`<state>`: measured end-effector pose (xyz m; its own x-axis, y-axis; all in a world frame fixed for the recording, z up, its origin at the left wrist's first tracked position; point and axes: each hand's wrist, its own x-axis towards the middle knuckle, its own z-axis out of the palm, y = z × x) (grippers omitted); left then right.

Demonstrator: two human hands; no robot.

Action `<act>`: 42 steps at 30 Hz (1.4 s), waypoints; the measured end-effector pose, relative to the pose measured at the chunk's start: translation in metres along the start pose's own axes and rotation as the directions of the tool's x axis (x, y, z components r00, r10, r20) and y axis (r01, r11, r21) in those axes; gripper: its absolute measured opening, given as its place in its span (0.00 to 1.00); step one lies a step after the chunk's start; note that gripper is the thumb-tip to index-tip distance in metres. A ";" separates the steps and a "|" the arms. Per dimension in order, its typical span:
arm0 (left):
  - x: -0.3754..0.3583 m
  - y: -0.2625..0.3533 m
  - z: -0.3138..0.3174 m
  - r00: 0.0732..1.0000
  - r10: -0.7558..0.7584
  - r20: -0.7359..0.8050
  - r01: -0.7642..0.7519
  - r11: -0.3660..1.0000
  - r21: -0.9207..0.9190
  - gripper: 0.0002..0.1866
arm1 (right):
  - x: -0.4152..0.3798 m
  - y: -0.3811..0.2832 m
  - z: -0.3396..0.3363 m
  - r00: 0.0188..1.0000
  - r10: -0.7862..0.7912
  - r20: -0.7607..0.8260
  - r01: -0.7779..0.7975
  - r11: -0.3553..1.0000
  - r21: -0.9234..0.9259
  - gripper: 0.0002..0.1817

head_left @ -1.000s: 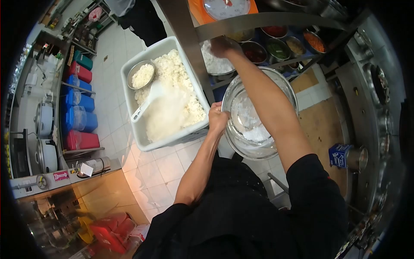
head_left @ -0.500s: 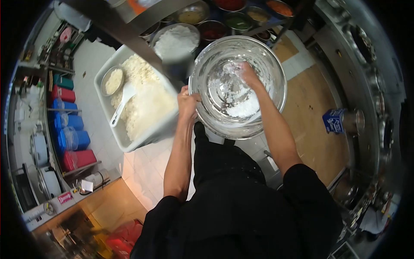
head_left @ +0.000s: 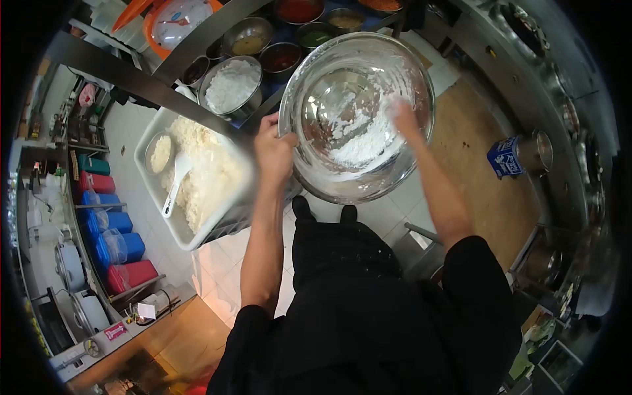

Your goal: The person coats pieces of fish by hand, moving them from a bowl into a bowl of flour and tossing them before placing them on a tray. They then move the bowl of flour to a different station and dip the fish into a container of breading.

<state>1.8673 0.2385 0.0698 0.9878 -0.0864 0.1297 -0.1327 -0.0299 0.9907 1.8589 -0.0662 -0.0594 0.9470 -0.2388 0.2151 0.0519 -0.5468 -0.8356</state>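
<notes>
A large shiny metal bowl (head_left: 308,141) is held up in front of me, tilted. My left hand (head_left: 274,148) is closed around its left rim. Inside it, white powder (head_left: 362,146) lies heaped along the lower part and smeared over the wall. My right hand (head_left: 403,120) is inside the bowl by its right wall, among the powder. Its fingers are whitish and smeared by motion, so I cannot make out their grip or anything in them.
Left of the bowl stands a white tub (head_left: 196,240) of pale crumbly grains, with a white scoop (head_left: 175,185) and a small bowl (head_left: 151,155) in it. A metal pot of white powder (head_left: 232,84) and several bowls of sauces sit behind a metal bar (head_left: 141,84). A blue box (head_left: 505,158) is at right.
My right hand has moved right across the inside of the bowl, toward its wall. The powder has spread up the right side. My left hand keeps its hold on the rim. The view has shifted.
</notes>
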 end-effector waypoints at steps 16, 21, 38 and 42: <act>-0.007 -0.018 0.005 0.996 -0.075 -0.038 0.073 0.996 -0.057 0.09 | -0.016 0.012 0.043 0.943 0.072 0.325 -0.237 0.833 0.501 0.28; -0.015 -0.020 0.010 0.999 -0.029 0.035 0.029 0.999 0.013 0.14 | 0.006 -0.067 0.045 0.934 0.104 0.341 -0.311 0.706 0.637 0.17; -0.018 -0.022 0.004 0.996 0.059 -0.071 -0.042 0.975 0.220 0.14 | -0.090 0.028 0.058 0.988 0.115 0.099 -0.096 0.979 -0.178 0.11; -0.015 -0.030 0.004 0.999 0.007 -0.031 -0.002 0.987 0.159 0.13 | -0.046 -0.010 0.029 0.996 0.010 0.094 -0.013 1.000 0.028 0.11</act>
<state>1.8557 0.2371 0.0379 0.9889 -0.0555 0.1376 -0.1457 -0.1878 0.9713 1.8244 -0.0264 -0.0754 0.9730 -0.1678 0.1585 0.0490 -0.5209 -0.8522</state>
